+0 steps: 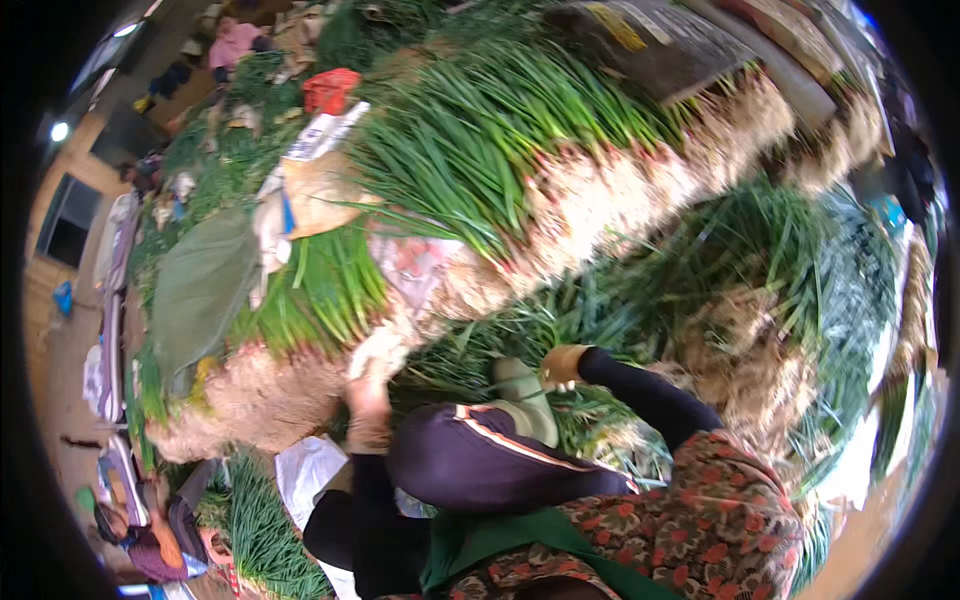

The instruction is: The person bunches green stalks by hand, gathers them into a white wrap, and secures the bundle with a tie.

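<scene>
Long rows of scallions (480, 150), green tops and pale roots (610, 200), are heaped in front of me. My left hand (368, 405) reaches up from a dark sleeve and grips the root end of a scallion bunch (378, 350) at the edge of the heap. My right hand (562, 365), in a tan glove, is curled by my raised knee, above a green boot (525, 395). A thin green leaf runs from it, but blur hides whether it is gripped. My dark striped trouser leg (470, 460) and floral apron (720, 520) fill the lower view.
More scallions (760, 300) lie at the right and at the lower left (260, 530). A green tarp (200, 285), white sacks (320, 135) and a red bag (330, 90) sit on the heap. One person (235, 40) sits far back, another (150, 530) crouches lower left.
</scene>
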Demonstrator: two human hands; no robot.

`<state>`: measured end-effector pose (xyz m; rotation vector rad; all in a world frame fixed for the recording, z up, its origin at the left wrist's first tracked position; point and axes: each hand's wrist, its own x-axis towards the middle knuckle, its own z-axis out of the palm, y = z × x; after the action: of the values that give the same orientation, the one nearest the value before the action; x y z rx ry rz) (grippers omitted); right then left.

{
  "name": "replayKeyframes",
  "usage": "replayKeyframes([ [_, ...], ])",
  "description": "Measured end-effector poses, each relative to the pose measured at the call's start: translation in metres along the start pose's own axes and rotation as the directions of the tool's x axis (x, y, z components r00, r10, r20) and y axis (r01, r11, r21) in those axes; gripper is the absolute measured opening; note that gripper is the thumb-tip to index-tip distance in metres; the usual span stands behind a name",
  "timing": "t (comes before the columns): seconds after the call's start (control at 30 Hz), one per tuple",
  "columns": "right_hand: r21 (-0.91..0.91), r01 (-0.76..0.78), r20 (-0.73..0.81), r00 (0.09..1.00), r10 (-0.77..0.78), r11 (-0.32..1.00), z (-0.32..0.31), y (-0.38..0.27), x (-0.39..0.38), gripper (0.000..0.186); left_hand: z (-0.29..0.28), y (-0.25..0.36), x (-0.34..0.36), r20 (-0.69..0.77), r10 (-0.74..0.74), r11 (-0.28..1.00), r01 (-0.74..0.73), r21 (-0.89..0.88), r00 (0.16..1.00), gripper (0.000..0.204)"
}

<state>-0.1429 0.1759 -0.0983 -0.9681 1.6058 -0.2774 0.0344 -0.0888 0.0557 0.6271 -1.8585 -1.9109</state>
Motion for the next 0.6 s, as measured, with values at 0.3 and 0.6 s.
replayKeyframes([
  [0.3,-0.243,-0.379,-0.897,0.439,-0.057,0.893,-0.099,-0.011,0.057,0.027,0.109,-0.052,0.036,0.225,-0.326,0.904,0.372,-0.212,0.918,0.034],
  [0.6,-0.078,-0.326,-0.870,0.484,0.095,0.942,-0.099,-0.058,0.026,0.048,0.097,-0.081,0.050,0.241,-0.395,0.851,0.452,-0.266,0.886,0.039],
])
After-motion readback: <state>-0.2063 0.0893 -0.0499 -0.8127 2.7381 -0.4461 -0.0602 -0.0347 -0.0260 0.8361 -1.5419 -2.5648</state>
